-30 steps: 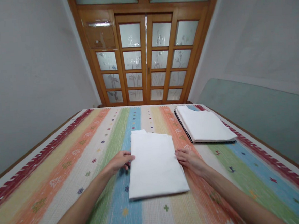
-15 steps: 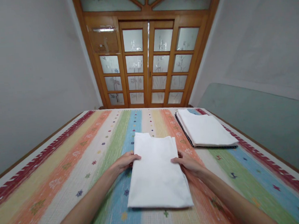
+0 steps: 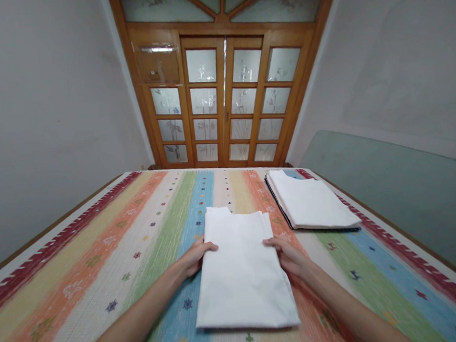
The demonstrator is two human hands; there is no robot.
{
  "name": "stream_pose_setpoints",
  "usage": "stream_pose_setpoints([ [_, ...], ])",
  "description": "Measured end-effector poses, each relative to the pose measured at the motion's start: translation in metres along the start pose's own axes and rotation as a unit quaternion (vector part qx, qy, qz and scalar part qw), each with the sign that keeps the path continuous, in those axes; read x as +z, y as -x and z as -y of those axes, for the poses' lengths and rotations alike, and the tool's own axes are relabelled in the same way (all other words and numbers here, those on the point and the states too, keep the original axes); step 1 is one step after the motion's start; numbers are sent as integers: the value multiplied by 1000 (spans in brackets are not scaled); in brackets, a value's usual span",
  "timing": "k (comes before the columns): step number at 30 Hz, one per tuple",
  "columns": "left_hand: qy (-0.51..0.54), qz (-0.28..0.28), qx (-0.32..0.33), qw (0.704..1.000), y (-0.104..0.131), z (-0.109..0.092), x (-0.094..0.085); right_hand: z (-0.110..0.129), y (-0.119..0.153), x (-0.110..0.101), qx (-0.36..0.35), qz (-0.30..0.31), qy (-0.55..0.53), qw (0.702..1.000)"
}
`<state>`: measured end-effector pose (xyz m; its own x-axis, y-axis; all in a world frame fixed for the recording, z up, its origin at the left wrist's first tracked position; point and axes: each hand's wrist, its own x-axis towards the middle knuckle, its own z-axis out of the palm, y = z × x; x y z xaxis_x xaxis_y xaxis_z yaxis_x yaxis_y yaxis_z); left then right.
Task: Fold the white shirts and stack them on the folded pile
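Note:
A folded white shirt (image 3: 244,279) is in front of me, with a neckline-like dip along its far edge. My left hand (image 3: 197,255) grips its left side, thumb on top and fingers hidden underneath. On the opposite side, my right hand (image 3: 290,255) pinches the right edge in the same way. The shirt is held roughly level over the striped cloth; whether its near edge touches the cloth I cannot tell. To the far right lies a stack of folded garments (image 3: 314,201), white on top with a dark layer at the bottom.
A colourful striped tablecloth (image 3: 82,275) covers the broad table. Beyond its far edge stand wooden doors with patterned glass panes (image 3: 223,103). Pale walls rise on both sides, and a grey-green panel (image 3: 392,175) runs along the right.
Both hands and the white shirt sit slightly lower in view, as my view has shifted a little. The grip on both sides is unchanged, and the stack stays in place.

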<state>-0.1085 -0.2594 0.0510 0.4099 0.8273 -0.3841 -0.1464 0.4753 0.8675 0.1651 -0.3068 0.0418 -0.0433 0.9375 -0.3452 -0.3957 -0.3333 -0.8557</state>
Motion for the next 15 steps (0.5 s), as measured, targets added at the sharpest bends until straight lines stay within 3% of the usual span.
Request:
stream_pose_setpoints([
  [4,-3,8,32,999,-8,-1,8,0,7,-1,-17,30,-27,999],
  [8,5,18,36,999,-17,-8,19,13,17,-17,-12,89,6,996],
  [11,25,45,35,998,-27,-18,36,41,24,-36,-34,85,35,995],
  [15,59,100,69,991,-53,-41,80,100,31,-62,-92,66,79,991],
])
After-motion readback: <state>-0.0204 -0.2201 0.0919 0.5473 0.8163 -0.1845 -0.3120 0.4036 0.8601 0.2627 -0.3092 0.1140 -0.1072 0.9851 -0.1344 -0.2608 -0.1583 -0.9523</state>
